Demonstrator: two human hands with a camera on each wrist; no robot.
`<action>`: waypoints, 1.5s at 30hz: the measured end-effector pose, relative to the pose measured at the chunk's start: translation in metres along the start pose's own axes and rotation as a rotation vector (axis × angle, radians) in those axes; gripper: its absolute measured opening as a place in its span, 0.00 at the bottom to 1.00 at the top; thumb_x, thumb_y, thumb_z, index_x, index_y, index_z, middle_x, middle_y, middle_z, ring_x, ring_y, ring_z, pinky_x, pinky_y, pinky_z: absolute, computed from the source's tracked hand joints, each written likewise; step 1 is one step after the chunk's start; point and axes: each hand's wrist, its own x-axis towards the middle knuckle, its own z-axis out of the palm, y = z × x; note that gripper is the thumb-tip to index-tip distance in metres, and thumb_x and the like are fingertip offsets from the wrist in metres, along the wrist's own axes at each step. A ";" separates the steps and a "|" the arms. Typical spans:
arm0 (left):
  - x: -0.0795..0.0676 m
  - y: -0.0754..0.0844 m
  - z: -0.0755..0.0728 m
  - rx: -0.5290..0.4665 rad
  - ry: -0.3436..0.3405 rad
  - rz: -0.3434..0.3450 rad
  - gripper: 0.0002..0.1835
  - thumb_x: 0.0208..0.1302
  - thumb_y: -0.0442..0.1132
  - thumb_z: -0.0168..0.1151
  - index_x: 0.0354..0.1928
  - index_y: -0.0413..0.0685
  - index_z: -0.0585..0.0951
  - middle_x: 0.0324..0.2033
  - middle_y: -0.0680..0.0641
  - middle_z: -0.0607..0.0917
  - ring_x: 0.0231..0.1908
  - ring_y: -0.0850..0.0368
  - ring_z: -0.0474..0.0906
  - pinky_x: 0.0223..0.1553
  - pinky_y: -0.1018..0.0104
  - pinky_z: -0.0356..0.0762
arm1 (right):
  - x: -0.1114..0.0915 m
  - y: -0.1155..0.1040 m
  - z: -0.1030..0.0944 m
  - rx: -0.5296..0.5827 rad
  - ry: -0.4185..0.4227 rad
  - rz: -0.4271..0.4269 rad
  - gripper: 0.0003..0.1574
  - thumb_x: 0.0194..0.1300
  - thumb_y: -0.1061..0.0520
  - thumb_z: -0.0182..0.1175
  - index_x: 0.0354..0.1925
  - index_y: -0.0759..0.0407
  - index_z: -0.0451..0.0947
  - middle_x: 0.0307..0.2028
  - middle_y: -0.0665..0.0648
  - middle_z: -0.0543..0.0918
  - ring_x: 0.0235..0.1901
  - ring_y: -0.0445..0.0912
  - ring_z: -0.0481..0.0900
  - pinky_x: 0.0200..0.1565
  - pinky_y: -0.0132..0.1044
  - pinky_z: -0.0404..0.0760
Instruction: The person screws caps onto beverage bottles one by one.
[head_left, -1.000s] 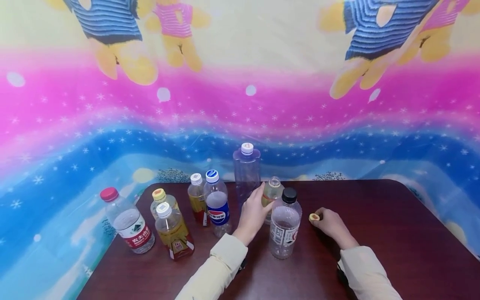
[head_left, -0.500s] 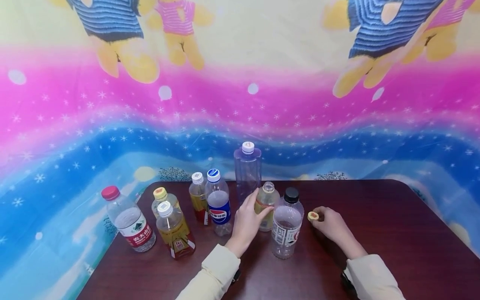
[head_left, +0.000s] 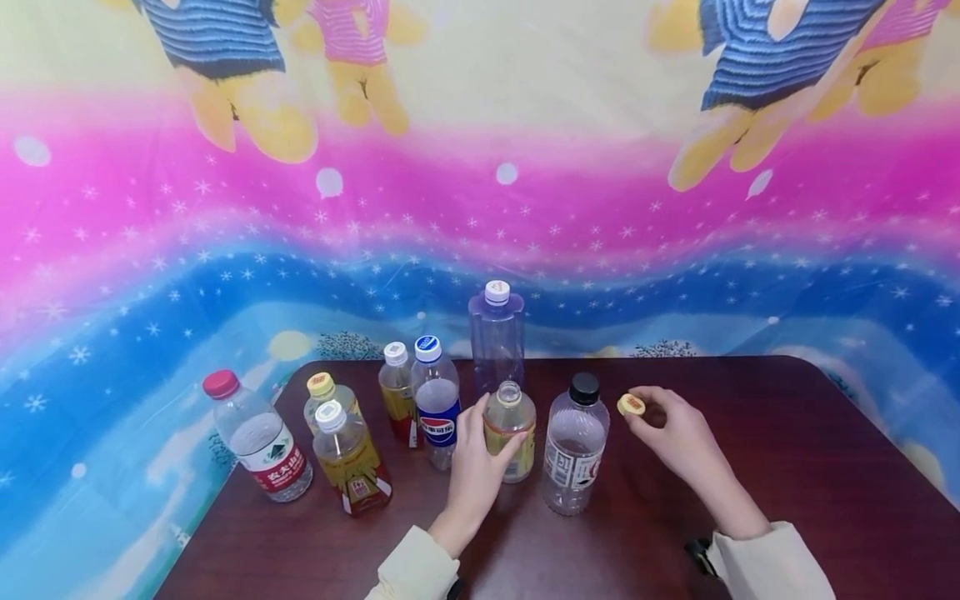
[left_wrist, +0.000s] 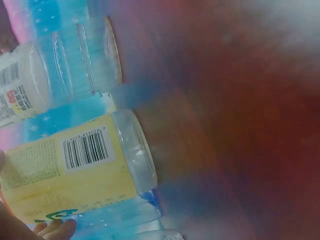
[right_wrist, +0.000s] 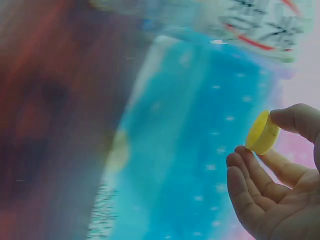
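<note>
My left hand [head_left: 476,479] grips a capless clear bottle [head_left: 516,417] with a yellow label, fingers at its left side and thumb across its front. In the left wrist view the label's barcode [left_wrist: 86,149] faces the camera, and only parts of the fingers show. Between thumb and fingertips my right hand [head_left: 686,433] pinches a yellow bottle cap [right_wrist: 263,132], held up off the table with its printed top visible in the head view. Standing between the two hands is a clear bottle with a black cap [head_left: 573,450].
Left of my left hand stand a blue-labelled cola bottle [head_left: 437,408], several amber-labelled bottles [head_left: 352,471] and a red-capped water bottle [head_left: 262,446]. A tall purplish bottle [head_left: 497,342] with a white cap is behind. A patterned cloth [head_left: 480,217] hangs beyond the brown table [head_left: 810,467].
My left hand has brought the capless bottle left and nearer, out from behind the black-capped bottle. My right hand has risen with the yellow cap.
</note>
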 end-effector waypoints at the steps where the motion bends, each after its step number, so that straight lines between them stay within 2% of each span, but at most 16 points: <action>1: -0.002 0.000 -0.002 -0.006 -0.001 -0.004 0.38 0.54 0.51 0.70 0.66 0.51 0.67 0.53 0.43 0.73 0.51 0.47 0.77 0.52 0.47 0.78 | -0.001 -0.004 -0.004 0.000 0.016 -0.001 0.22 0.59 0.58 0.63 0.52 0.65 0.76 0.44 0.65 0.81 0.39 0.55 0.83 0.39 0.45 0.81; 8: -0.021 0.000 -0.015 -0.022 -0.021 0.004 0.35 0.51 0.50 0.72 0.62 0.55 0.72 0.49 0.46 0.71 0.49 0.49 0.77 0.51 0.48 0.78 | -0.015 -0.035 -0.023 -0.007 0.097 -0.041 0.22 0.59 0.55 0.64 0.52 0.58 0.78 0.43 0.58 0.83 0.37 0.49 0.81 0.37 0.37 0.76; 11: -0.028 0.002 -0.020 -0.031 -0.046 0.013 0.34 0.50 0.50 0.73 0.61 0.55 0.73 0.48 0.48 0.71 0.48 0.51 0.77 0.50 0.50 0.79 | -0.022 -0.046 -0.027 0.007 0.118 -0.068 0.21 0.58 0.54 0.66 0.51 0.55 0.79 0.42 0.54 0.83 0.37 0.43 0.79 0.37 0.34 0.77; 16: -0.039 0.006 -0.026 -0.031 -0.110 0.018 0.34 0.49 0.51 0.73 0.60 0.58 0.73 0.49 0.49 0.71 0.48 0.52 0.77 0.49 0.50 0.78 | -0.034 -0.062 -0.029 0.024 0.182 -0.158 0.19 0.55 0.56 0.68 0.47 0.51 0.81 0.39 0.48 0.84 0.37 0.31 0.75 0.39 0.25 0.72; 20: -0.047 0.008 -0.028 -0.026 -0.159 0.039 0.34 0.50 0.52 0.72 0.61 0.60 0.72 0.53 0.49 0.72 0.50 0.51 0.77 0.50 0.50 0.78 | -0.044 -0.074 -0.027 0.041 0.206 -0.253 0.19 0.52 0.59 0.69 0.45 0.51 0.82 0.38 0.44 0.83 0.38 0.29 0.74 0.42 0.20 0.68; 22: -0.050 0.009 -0.028 -0.023 -0.170 0.068 0.34 0.50 0.51 0.72 0.61 0.60 0.72 0.56 0.48 0.73 0.52 0.51 0.77 0.52 0.50 0.78 | -0.047 -0.080 -0.025 0.041 0.202 -0.294 0.20 0.51 0.61 0.70 0.45 0.50 0.82 0.37 0.42 0.82 0.38 0.29 0.74 0.42 0.19 0.69; 25: -0.055 0.009 -0.027 -0.020 -0.173 0.126 0.35 0.51 0.51 0.72 0.62 0.59 0.70 0.59 0.47 0.73 0.54 0.52 0.77 0.53 0.51 0.78 | -0.050 -0.086 -0.019 0.036 0.180 -0.331 0.21 0.49 0.63 0.70 0.44 0.50 0.82 0.37 0.41 0.82 0.38 0.31 0.76 0.42 0.25 0.75; 28: -0.060 0.010 -0.025 -0.019 -0.170 0.182 0.35 0.52 0.52 0.71 0.63 0.59 0.69 0.59 0.49 0.74 0.54 0.53 0.78 0.53 0.52 0.78 | -0.052 -0.090 -0.012 0.033 0.124 -0.320 0.22 0.49 0.62 0.71 0.45 0.49 0.82 0.38 0.40 0.82 0.38 0.33 0.76 0.40 0.32 0.79; 32: -0.065 0.011 -0.022 -0.020 -0.141 0.257 0.35 0.52 0.52 0.71 0.62 0.59 0.70 0.57 0.52 0.75 0.53 0.56 0.78 0.52 0.56 0.79 | -0.053 -0.092 -0.004 0.062 0.063 -0.332 0.22 0.50 0.63 0.70 0.46 0.50 0.82 0.40 0.42 0.83 0.37 0.34 0.77 0.37 0.31 0.79; 36: -0.068 0.012 -0.019 -0.018 -0.120 0.322 0.34 0.52 0.51 0.72 0.62 0.58 0.70 0.56 0.53 0.76 0.51 0.58 0.79 0.51 0.60 0.80 | -0.053 -0.092 0.005 0.073 0.034 -0.379 0.22 0.50 0.63 0.70 0.46 0.52 0.82 0.42 0.44 0.83 0.38 0.35 0.78 0.35 0.31 0.79; 40: -0.070 0.014 -0.017 -0.015 -0.138 0.339 0.34 0.53 0.51 0.71 0.62 0.57 0.69 0.56 0.53 0.76 0.50 0.58 0.79 0.50 0.61 0.80 | -0.054 -0.090 0.013 0.064 0.042 -0.431 0.22 0.49 0.63 0.70 0.45 0.53 0.82 0.41 0.44 0.83 0.36 0.35 0.77 0.33 0.30 0.77; 45: -0.072 0.017 -0.018 -0.040 -0.182 0.326 0.35 0.53 0.51 0.71 0.62 0.58 0.69 0.57 0.53 0.75 0.52 0.58 0.78 0.51 0.61 0.80 | -0.055 -0.088 0.018 0.046 0.070 -0.460 0.22 0.47 0.63 0.70 0.44 0.53 0.82 0.40 0.42 0.83 0.37 0.34 0.77 0.34 0.29 0.77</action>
